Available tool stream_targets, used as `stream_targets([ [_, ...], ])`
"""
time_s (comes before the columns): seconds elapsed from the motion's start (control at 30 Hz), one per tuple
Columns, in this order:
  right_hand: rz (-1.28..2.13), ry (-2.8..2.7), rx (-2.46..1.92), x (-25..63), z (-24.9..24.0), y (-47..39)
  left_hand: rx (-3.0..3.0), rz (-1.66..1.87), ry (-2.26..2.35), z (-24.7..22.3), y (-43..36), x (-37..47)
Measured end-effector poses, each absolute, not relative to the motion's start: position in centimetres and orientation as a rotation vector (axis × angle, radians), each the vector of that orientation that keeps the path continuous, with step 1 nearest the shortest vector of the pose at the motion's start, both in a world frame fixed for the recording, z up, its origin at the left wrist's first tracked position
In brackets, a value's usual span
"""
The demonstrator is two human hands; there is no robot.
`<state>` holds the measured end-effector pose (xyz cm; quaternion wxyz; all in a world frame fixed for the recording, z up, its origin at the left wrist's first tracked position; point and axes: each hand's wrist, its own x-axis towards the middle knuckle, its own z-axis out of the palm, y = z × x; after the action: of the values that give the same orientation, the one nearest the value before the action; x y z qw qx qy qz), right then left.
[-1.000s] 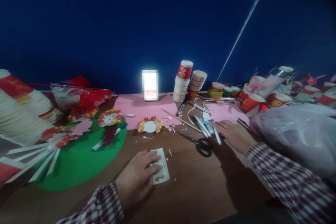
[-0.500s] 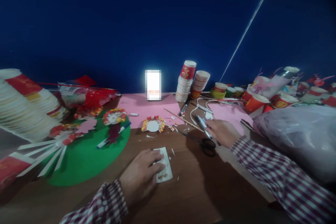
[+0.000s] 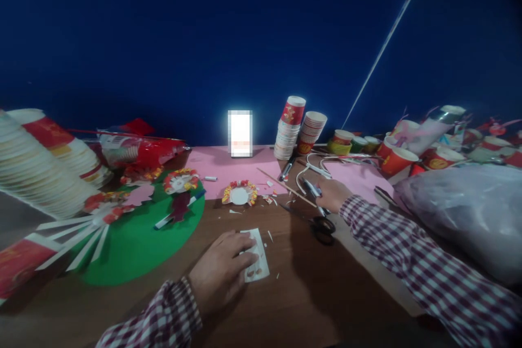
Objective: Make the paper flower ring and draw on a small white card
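Note:
My left hand [image 3: 224, 263] rests with its fingers apart on a small white sheet [image 3: 261, 263] that bears little marks or pieces. At the right, my right hand [image 3: 331, 194] reaches over a bundle of pens [image 3: 312, 187], its fingers touching them; whether it grips one is hidden. Black-handled scissors [image 3: 323, 228] lie just below that hand, pointing left. A thin wooden stick [image 3: 285, 186] lies left of the pens. White paper scraps [image 3: 269, 200] are scattered near a round paper piece with a red and yellow rim [image 3: 238, 194].
Stacked paper cups [image 3: 49, 174] lean at the left beside a green disc [image 3: 150, 250] with paper crafts. Two more cup stacks [image 3: 290, 128] stand at the back. A bulging plastic bag [image 3: 465, 217] and red cups [image 3: 398, 162] fill the right side. A bright blurred rectangle [image 3: 240, 133] stands at the back.
My right hand has moved slightly left and farther away over the pens. The left hand keeps its place on the white sheet. The view has shifted slightly.

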<state>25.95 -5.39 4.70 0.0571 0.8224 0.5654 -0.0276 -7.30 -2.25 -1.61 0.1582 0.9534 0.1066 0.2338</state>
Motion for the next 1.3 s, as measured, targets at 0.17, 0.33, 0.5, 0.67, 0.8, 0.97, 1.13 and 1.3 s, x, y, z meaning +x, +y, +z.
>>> stream_targets([
  [0.17, -0.068, 1.68, 2.614, 25.9, 6.1, -5.7, 2.745, 0.67, 0.287, -1.4, -2.3, -7.3],
  [0.33, -0.061, 1.87, 2.616, 24.6, 7.3, -7.7, 2.748, 0.618, 0.283, -1.3, -2.3, -7.3],
  [0.5, -0.46, 2.485, 2.667, 20.9, 6.5, -10.4, 2.737, 0.569, 0.292, -0.8, -2.3, -7.3],
  [0.67, -1.432, 2.587, 2.552, 16.8, 5.2, -11.3, 2.751, 0.455, 0.336, -0.4, -2.3, -7.4],
  [0.8, -1.991, 2.521, 2.501, 14.7, 4.0, -9.9, 2.707, 0.429, 0.314, -0.2, -2.3, -7.3],
  [0.97, -1.77, 2.522, 2.77, 14.1, 2.4, -8.1, 2.761, 0.338, 0.357, 0.3, -2.5, -7.2],
  [1.13, -1.521, 2.54, 2.854, 14.1, 0.7, -8.0, 2.775, 0.407, 0.382, -0.4, -2.5, -7.3],
  [1.3, -1.289, 2.539, 2.801, 13.9, 0.7, -8.0, 2.775, 0.395, 0.415, -0.8, -2.6, -7.4],
])
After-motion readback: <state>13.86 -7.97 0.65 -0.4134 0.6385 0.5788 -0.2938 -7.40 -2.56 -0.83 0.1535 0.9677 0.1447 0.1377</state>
